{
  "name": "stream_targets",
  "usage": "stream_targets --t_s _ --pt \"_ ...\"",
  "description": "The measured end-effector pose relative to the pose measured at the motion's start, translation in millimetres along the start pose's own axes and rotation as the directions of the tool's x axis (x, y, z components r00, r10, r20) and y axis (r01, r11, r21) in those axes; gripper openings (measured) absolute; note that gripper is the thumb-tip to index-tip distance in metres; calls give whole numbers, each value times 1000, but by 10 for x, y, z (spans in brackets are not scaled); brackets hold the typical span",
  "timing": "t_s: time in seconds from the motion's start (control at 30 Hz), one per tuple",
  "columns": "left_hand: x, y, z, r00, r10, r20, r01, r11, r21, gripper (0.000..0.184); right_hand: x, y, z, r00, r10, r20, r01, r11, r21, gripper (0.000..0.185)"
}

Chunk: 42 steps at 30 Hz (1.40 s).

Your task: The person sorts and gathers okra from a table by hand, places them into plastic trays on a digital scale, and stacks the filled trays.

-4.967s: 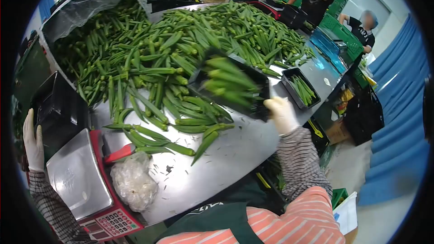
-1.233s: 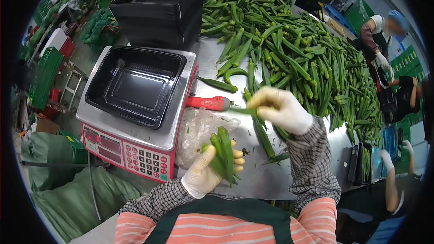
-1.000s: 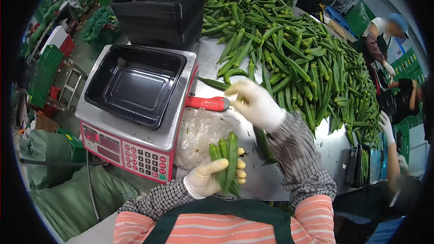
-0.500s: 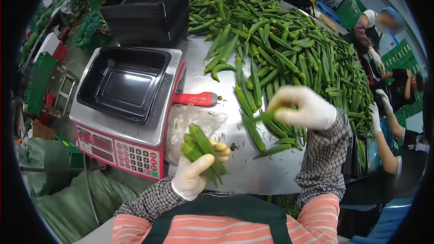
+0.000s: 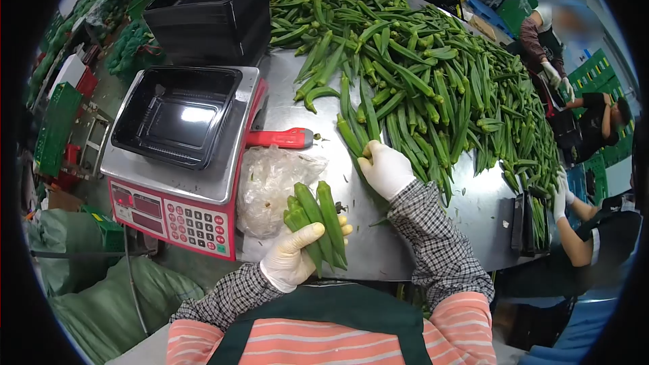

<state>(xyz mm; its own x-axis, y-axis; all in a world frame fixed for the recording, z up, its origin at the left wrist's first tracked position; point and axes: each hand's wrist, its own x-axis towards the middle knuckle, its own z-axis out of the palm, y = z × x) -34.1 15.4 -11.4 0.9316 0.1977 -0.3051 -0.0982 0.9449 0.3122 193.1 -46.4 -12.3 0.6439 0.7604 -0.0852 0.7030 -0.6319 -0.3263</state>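
My left hand point(image 5: 292, 257), in a white glove, is wrapped round a small bunch of green okra pods point(image 5: 312, 213), held upright-tilted above the front edge of the metal table. My right hand point(image 5: 388, 170), also gloved, is closed with fingertips pinching at an okra pod point(image 5: 350, 136) on the near edge of the large okra pile point(image 5: 419, 74). The hand hides part of that pod. To the left, an open black plastic tray point(image 5: 177, 116) rests on a red-and-silver weighing scale point(image 5: 172, 211).
Behind the scale stands a stack of black trays point(image 5: 209, 17). A red-handled tool point(image 5: 280, 138) and a crumpled clear plastic bag point(image 5: 274, 186) lie beside the scale. At the right, co-workers' gloved hands point(image 5: 560, 196) are near a black tray of okra point(image 5: 537, 223).
My right hand has moved left and its fingers have closed at the pile's edge. My left hand still grips its okra, now fanned slightly wider. The whole view has shifted a little.
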Motion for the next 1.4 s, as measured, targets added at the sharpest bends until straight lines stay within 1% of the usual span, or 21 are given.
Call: stream_targets --t_s 0.13,0.2,0.27,0.33,0.37,0.47,0.53,0.6,0.63,0.67,0.8,0.83,0.87,0.93,1.0,1.07,1.1,1.2,1.27,1.3,1.4 --pt "-2 -46 -1 1000 0 26 0 1000 -21 49 17 279 -106 999 18 -44 2 908 420 19" --pt "2 -59 -37 1000 15 23 -15 1000 -14 50 -123 255 -331 984 96 152 -178 647 742 19" --pt "6 -81 -67 999 31 25 -31 1000 3 51 -342 191 -467 975 94 202 -220 547 808 20" --pt "12 -106 -62 999 35 24 -35 999 13 50 -522 147 -446 987 84 140 -163 572 804 20" --pt "11 -120 -57 999 35 24 -36 999 20 50 -532 198 -373 994 90 60 -106 694 712 19" --pt "6 -143 -34 999 19 28 -19 999 30 50 -408 215 -211 988 -47 -148 107 894 435 19" --pt "-13 -171 -44 998 46 30 -47 998 37 49 -275 10 -143 999 -31 -24 37 948 315 31" --pt "-57 -214 -72 998 56 28 -57 998 32 49 -152 -273 -100 998 12 59 -21 988 155 53" --pt "-85 -228 -86 998 55 28 -55 998 27 49 -85 -401 -19 999 -32 31 31 999 41 58" --pt "-106 -226 -98 998 58 30 -59 998 25 48 -29 -520 -21 987 -2 160 3 1000 -4 56" --pt "-218 -191 -160 996 88 28 -89 995 39 49 180 -536 88 989 -44 140 25 990 138 50" --pt "-246 -177 -167 995 99 33 -100 994 43 50 159 -494 51 995 -95 -26 99 957 272 51" --pt "-258 -155 -170 993 111 40 -113 993 45 51 156 -428 -59 993 -11 115 -55 829 557 48" --pt "-261 -130 -175 990 139 34 -141 989 47 51 -109 -423 -361 989 -120 89 26 727 687 43" --pt "-236 -160 -138 985 170 20 -170 985 11 52 -528 -561 -529 948 -206 244 -30 705 708 37" --pt "-139 -218 -36 978 208 11 -207 977 -52 53 -915 -620 -425 874 -485 36 363 701 614 33" --pt "-90 -239 -96 987 155 46 -151 986 -74 52 -973 -589 -424 840 -542 28 417 679 604 32" --pt "-62 -272 -163 997 1 80 2 1000 -30 55 -771 -140 -378 937 -273 -217 348 756 554 34" --pt "-71 -283 -151 994 0 107 5 999 -41 55 -662 168 -268 956 -205 -209 228 970 89 33" --pt "-76 -293 -151 992 -4 124 8 999 -36 56 -671 211 -186 987 -135 -90 130 990 -59 29" --pt "-67 -292 -108 985 -19 169 27 999 -40 61 -605 285 -77 992 -128 22 129 955 -266 23"
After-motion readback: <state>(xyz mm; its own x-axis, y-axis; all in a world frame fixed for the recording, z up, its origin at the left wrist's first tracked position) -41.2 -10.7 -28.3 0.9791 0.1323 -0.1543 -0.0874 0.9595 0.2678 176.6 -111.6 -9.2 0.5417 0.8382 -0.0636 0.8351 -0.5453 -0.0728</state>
